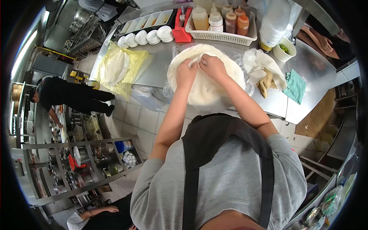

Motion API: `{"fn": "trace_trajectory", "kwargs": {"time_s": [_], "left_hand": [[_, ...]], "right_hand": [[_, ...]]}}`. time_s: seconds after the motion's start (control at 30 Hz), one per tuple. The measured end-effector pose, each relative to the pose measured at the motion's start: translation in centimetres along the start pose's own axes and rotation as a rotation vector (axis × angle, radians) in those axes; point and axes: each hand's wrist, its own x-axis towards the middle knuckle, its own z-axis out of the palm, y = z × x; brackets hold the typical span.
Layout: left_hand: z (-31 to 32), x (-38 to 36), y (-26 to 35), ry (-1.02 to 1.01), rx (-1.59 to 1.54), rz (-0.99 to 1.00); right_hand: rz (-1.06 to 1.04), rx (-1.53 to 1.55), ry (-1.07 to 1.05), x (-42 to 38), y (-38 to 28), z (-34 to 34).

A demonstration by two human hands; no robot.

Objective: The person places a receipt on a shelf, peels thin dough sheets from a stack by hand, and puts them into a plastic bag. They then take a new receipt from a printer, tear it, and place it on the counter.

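1. Left hand (186,73) – centre-top of frame, on the stack of thin white wrappers (207,82); fingers pinched on an edge of the top sheet.
2. Right hand (213,67) – just beside the left hand, thumb & fingers clenched on the same lifted edge; the two hands nearly touch.
3. Wrappers – round, pale stack on clear plastic, lying on the steel counter (157,65), centre-top of frame.
4. Yellow bag (132,63) – upper left on the counter, w/ a 2nd round white stack (115,69) on it; well apart from the hands.
5. Small white bowls (147,37) – row of stacks behind the yellow bag, top of frame.
6. White basket (222,36) – top centre, holds sauce bottles (230,21).
7. Red tool (181,32) – just left of the basket; type unclear.
8. White cup (285,50) – upper right, green bits inside.
9. Green cloth (295,86) – right side of the counter, near its edge.
10. White bag (260,67) – between the wrappers & the cloth, pale pieces inside.
11. Other persons – one in black (69,97) at left; arms (322,40) at upper right.
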Motion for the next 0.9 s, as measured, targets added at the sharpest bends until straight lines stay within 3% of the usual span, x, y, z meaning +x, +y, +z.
{"fn": "trace_trajectory", "kwargs": {"time_s": [0.07,0.3,0.53,0.9], "left_hand": [[0.0,-0.1,0.5,-0.048,-0.022,-0.084],[-0.7,0.2,-0.6,-0.149,-0.271,-0.011],[-2.0,-0.6,0.2,-0.157,-0.076,-0.056],[-3.6,-1.8,1.1,-0.118,0.172,-0.056]], "right_hand": [[-0.070,-0.006,0.048,-0.4,-0.4,-0.5],[-0.478,-0.015,0.230,0.0,-0.2,0.8],[-0.525,-0.120,0.122,0.2,-0.1,1.9],[-0.558,-0.061,0.217,-1.2,-0.9,2.9]]}}
